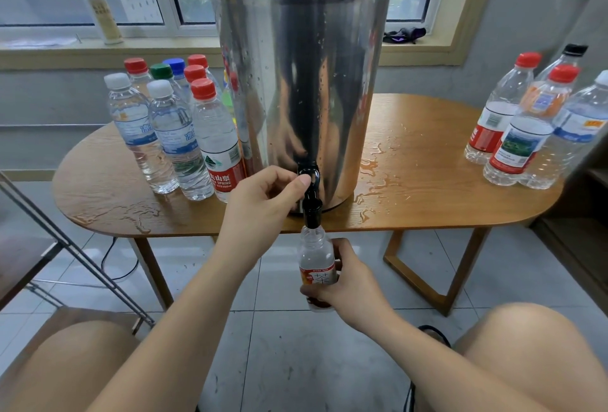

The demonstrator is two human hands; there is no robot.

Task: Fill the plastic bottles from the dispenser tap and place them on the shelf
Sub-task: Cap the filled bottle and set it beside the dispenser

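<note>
A tall steel dispenser (302, 82) with a black lid stands on the wooden table (427, 181). Its black tap (311, 194) juts over the table's front edge. My left hand (266, 201) pinches the tap lever with thumb and curled fingers. My right hand (342, 283) grips a small clear bottle (316, 257) with an orange-and-white label, held upright with its open neck right under the spout. The bottle holds water up to near its shoulder.
Several capped bottles (171, 129) stand on the table left of the dispenser, and several more (526, 125) at the right end. Water puddles (378, 175) lie on the tabletop. A metal rack frame (72, 247) slants at the left. My knees are below.
</note>
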